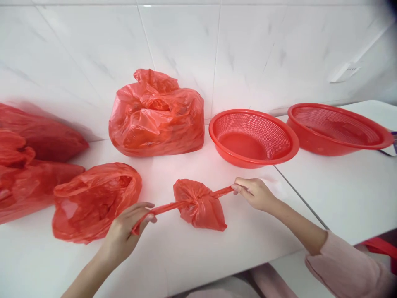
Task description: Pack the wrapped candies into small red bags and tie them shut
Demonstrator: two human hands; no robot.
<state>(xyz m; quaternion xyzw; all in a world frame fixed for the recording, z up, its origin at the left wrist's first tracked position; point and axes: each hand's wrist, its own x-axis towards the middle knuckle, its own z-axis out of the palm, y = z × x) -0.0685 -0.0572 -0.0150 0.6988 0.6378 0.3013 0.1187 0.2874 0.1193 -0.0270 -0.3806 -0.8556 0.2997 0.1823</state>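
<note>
Left of the small knotted bag (pixel 201 210) on the desk (pixel 155 265), an open red bag (pixel 93 209) crowds the left hand (pixel 125 227), clamped on one twisted handle (pixel 169 207)! Behind the knotted bag, a bulging bag (pixel 158 132); to its right, the right hand (pixel 256 194) pinches the opposite handle (pixel 223 192), presumably keeping it taut. Behind-right, a colander (pixel 242 145) stands clear.

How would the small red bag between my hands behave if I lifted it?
The small red bag would probably flex, its plastic looking thin and wrinkled. Rolling seems unlikely, given its low, cornered shape. Weight is uncertain: its contents are hidden.
</note>
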